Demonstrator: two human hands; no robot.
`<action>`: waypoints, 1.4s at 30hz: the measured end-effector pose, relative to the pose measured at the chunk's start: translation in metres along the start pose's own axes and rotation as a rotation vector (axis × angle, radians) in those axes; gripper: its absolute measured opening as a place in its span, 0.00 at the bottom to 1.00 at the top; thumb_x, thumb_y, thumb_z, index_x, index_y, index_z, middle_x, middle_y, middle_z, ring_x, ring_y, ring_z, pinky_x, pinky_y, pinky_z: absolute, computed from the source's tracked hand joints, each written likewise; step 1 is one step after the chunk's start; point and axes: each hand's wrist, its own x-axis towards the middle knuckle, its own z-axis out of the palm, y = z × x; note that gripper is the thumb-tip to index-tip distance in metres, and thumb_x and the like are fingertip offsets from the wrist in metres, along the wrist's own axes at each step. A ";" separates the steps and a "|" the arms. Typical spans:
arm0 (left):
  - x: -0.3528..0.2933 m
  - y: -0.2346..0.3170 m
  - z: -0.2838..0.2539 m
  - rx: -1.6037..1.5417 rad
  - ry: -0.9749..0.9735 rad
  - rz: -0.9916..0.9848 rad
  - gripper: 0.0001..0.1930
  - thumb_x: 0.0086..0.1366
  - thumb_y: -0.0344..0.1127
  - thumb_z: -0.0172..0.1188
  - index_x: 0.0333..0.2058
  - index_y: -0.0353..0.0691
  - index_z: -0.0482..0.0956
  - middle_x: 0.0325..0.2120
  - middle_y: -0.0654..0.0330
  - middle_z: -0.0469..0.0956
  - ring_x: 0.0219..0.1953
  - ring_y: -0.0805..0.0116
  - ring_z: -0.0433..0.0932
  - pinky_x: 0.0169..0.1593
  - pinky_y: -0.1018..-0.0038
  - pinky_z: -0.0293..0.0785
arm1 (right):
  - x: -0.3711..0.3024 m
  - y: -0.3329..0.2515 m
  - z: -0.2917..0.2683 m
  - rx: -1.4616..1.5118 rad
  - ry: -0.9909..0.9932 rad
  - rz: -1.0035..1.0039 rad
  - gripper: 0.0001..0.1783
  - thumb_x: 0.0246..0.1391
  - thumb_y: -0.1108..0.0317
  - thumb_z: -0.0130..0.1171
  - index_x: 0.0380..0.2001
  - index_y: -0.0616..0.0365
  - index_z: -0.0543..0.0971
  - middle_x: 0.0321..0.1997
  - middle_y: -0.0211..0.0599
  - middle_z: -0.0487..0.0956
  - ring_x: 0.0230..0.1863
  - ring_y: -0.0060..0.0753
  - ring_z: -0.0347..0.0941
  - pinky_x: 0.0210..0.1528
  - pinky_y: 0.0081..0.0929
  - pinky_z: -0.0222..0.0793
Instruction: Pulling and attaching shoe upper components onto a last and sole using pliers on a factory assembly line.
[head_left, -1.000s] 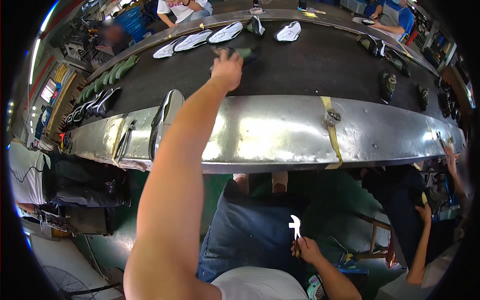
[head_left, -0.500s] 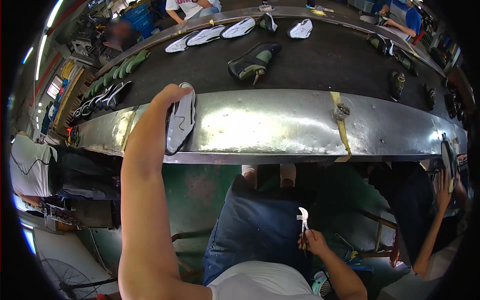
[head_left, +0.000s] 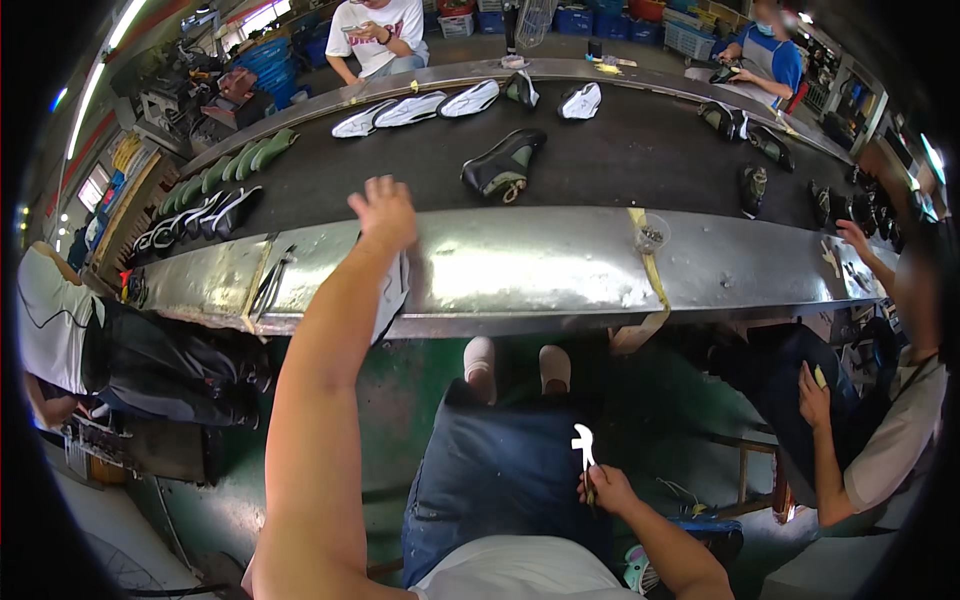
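My left hand (head_left: 387, 212) is open with its fingers spread, over the seam between the metal ledge and the dark conveyor belt. Below it on the ledge lies a white and grey shoe upper (head_left: 394, 298), mostly hidden by my forearm. In my right hand (head_left: 608, 488), low over my lap, a pair of lasting pliers (head_left: 583, 440) is gripped by the handles, its curved bright head pointing up. A black and green shoe (head_left: 503, 165) rests on the belt ahead, beyond my left hand and to its right.
White shoe uppers (head_left: 410, 109) line the belt's far side. Green uppers (head_left: 240, 160) and black-and-white ones (head_left: 215, 212) sit at left. A clear cup of small metal bits (head_left: 652, 233) stands on the ledge (head_left: 520, 260). Co-workers sit at right and across; another person is at left.
My left hand has let go of the white upper and opened above it. The view has tilted and shifted. The co-worker at right has lowered a shoe and reaches toward the belt.
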 end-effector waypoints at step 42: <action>-0.321 0.028 0.004 -1.861 -0.235 0.411 0.42 0.61 0.28 0.68 0.70 0.34 0.54 0.64 0.56 0.64 0.62 0.66 0.68 0.65 0.70 0.62 | -0.089 -0.058 0.023 -0.099 -0.061 -0.261 0.13 0.64 0.64 0.56 0.45 0.63 0.77 0.31 0.33 0.81 0.32 0.26 0.78 0.37 0.26 0.74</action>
